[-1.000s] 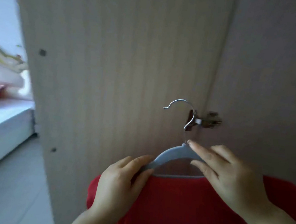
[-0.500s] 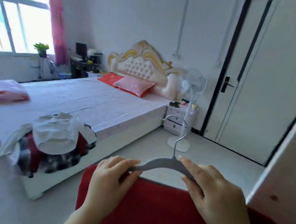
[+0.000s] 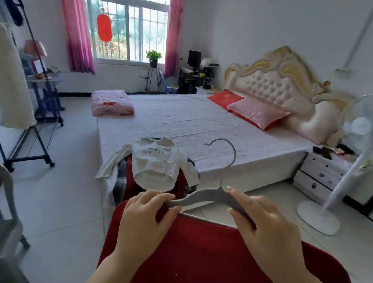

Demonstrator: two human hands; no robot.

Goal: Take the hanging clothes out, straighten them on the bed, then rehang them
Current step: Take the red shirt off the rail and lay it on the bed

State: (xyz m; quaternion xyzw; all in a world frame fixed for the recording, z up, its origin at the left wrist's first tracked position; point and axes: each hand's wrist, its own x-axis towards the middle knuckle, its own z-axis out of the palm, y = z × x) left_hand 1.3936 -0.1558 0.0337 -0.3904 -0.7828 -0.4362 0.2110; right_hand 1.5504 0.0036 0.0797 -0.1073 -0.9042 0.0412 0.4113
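The bed (image 3: 206,125) lies ahead with most of its sheet bare. A heap of clothes (image 3: 154,165) sits on the near corner and spills over the edge. The red garment (image 3: 212,258) hangs from a grey hanger (image 3: 207,195) in front of the person, well short of the mattress. The left hand (image 3: 144,216) is curled round the hanger's left arm, and the right hand (image 3: 269,228) clasps the right arm with its fingers over the top. To my eye, the step in hand is carrying the garment across to lay it down. It would go best on the open sheet beside the heap, not on top of it, so there is room to smooth it flat. Holding the hanger level in both hands should stop the cloth sliding off one shoulder. Lowering the hem first and the collar last ought to leave fewer creases.
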